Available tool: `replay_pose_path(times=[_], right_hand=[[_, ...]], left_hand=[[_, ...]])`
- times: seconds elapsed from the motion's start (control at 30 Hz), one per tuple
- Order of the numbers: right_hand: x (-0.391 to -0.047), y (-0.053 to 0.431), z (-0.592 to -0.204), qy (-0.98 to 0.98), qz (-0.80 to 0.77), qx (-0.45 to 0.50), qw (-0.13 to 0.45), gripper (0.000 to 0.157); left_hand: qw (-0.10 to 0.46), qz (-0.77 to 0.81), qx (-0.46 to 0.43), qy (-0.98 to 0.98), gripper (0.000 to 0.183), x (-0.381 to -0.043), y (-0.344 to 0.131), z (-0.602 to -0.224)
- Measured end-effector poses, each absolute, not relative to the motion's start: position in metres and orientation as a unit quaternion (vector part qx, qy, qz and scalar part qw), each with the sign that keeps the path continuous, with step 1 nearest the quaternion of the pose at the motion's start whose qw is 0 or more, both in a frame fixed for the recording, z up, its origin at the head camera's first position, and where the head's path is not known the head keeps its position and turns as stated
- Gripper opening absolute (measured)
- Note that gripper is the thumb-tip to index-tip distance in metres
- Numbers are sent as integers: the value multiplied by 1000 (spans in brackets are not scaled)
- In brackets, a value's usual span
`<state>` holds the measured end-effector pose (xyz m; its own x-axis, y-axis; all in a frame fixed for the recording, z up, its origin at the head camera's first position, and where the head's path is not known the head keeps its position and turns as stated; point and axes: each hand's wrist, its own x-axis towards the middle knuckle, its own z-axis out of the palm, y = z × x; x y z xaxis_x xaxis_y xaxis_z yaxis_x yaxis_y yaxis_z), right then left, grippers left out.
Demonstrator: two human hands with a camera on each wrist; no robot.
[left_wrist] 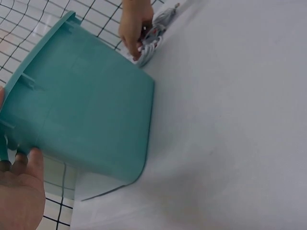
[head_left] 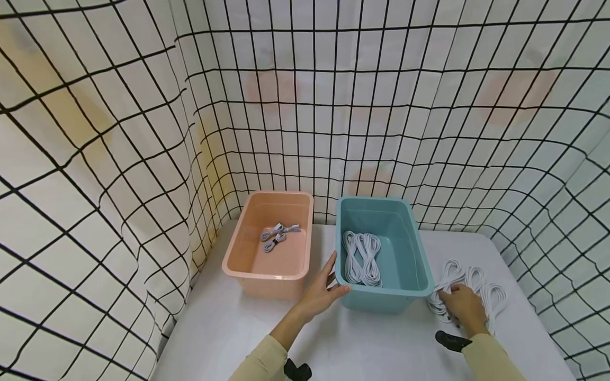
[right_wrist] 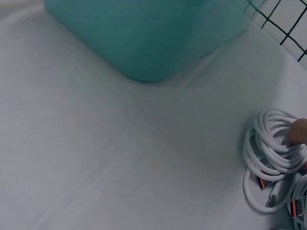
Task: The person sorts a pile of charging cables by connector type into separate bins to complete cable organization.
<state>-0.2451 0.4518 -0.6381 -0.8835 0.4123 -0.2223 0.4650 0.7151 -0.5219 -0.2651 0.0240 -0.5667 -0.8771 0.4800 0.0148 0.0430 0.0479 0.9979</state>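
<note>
At the near left corner of the teal bin [head_left: 387,300], my left hand [head_left: 320,294] holds the rim, thumb along the front edge and fingers on the left side. In the left wrist view, that hand [left_wrist: 21,191] sits under the rim. My right hand [head_left: 464,307] pinches a coiled white USB cable [right_wrist: 276,148] lying on the table right of the bin. More coiled white cables [head_left: 495,299] lie beside and beyond it. Orange-lined USB plugs [right_wrist: 294,208] show under the coils. Inside the teal bin, coiled white cables [head_left: 362,259] lie along the left side.
A peach bin [head_left: 267,270] stands left of the teal one, with several short grey cables [head_left: 274,241] bundled inside. Both bins stand on a white-covered table [head_left: 381,344]. Black wire mesh [head_left: 333,132] walls in the back and sides.
</note>
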Motion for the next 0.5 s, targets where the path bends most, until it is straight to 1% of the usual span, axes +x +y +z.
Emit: replay_pose_path(times=[0.17, 0.5], right_hand=[[-245, 449, -635, 911, -323, 256, 27, 59], [-240, 448, -640, 892, -347, 288, -12, 57]], left_hand=[[161, 662, 190, 707, 92, -266, 24, -566], [165, 659, 190, 709, 93, -265, 23, -564]])
